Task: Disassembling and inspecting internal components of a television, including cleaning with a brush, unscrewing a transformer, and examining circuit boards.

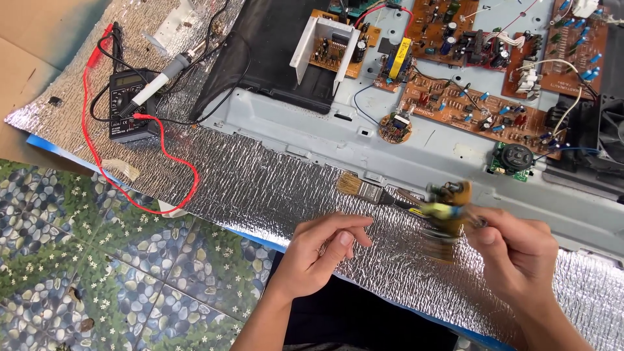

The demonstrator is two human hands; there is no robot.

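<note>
i see a small circuit board (448,211) in my right hand (513,250), blurred, brown with yellow and dark components on it; details cannot be resolved. it sits above the silver foil mat, just beside the grey chassis edge. a paintbrush (374,192) with tan bristles and metal ferrule lies flat on the foil, handle running under the board.

Foil mat (260,182) on floor: multimeter (130,104), brush (364,190), metal chassis (325,127).
</note>
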